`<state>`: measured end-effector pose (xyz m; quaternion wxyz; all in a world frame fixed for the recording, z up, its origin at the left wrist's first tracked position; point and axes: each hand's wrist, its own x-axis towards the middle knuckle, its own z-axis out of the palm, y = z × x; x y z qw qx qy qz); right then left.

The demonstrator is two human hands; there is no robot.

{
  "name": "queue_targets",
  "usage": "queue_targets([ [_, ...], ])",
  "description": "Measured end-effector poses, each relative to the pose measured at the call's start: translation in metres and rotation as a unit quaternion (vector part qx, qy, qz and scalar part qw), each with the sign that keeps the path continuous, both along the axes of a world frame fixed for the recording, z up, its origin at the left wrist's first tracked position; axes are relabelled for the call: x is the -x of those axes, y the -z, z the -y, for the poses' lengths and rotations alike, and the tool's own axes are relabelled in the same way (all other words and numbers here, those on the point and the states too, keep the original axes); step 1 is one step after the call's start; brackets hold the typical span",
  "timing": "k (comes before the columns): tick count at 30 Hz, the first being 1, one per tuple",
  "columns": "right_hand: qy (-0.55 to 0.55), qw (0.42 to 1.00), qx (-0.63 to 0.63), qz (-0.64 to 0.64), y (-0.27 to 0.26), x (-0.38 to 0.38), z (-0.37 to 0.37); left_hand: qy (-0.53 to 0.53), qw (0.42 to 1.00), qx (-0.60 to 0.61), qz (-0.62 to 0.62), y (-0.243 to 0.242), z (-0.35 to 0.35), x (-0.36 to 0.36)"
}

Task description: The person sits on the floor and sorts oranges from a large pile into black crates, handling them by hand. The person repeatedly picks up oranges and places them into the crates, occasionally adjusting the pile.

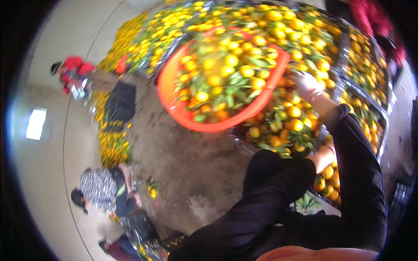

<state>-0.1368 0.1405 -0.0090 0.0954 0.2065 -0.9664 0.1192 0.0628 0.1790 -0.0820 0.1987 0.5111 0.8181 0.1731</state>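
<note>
My right hand [305, 85], in a pale glove, reaches over a heap of leafy mandarin-like citrus fruit [295, 111], its fingers close to the right rim of an orange-red plastic basket [225, 125]. Whether it grips a fruit is not clear. The basket leans on the heap, and the fruit and leaves [231, 60] inside are partly blurred. My left arm crosses low, under the right arm; its bare wrist [321, 160] shows beside fruit [326, 173], but the fingers are hidden behind my right sleeve.
Dark crates of fruit [367, 94] stand at right, near a person in a red sleeve [369, 16]. Fruit piles [153, 36] extend to the upper left. A person in red [73, 70], another in a patterned top [98, 189] and a third, lower down [119, 249], are at left. A black crate [120, 101] stands there.
</note>
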Motion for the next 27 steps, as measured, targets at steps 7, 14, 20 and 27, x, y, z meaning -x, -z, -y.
queue_targets([
  [7,0.043,0.958,-0.267,0.093,0.01,0.033,0.041,-0.033,0.999,-0.007,0.023,-0.001,-0.001,-0.003],
  [14,0.137,0.952,-0.193,0.197,-0.021,0.025,0.007,-0.039,0.999,0.007,0.023,-0.002,-0.011,-0.001],
  [20,0.21,0.913,0.347,0.047,-0.024,-0.001,-0.061,0.023,0.996,0.091,0.0,-0.016,0.003,0.008],
  [27,0.212,0.71,0.646,0.185,-0.025,-0.177,-0.184,0.079,0.99,-0.102,-0.05,-0.003,0.014,0.015],
])
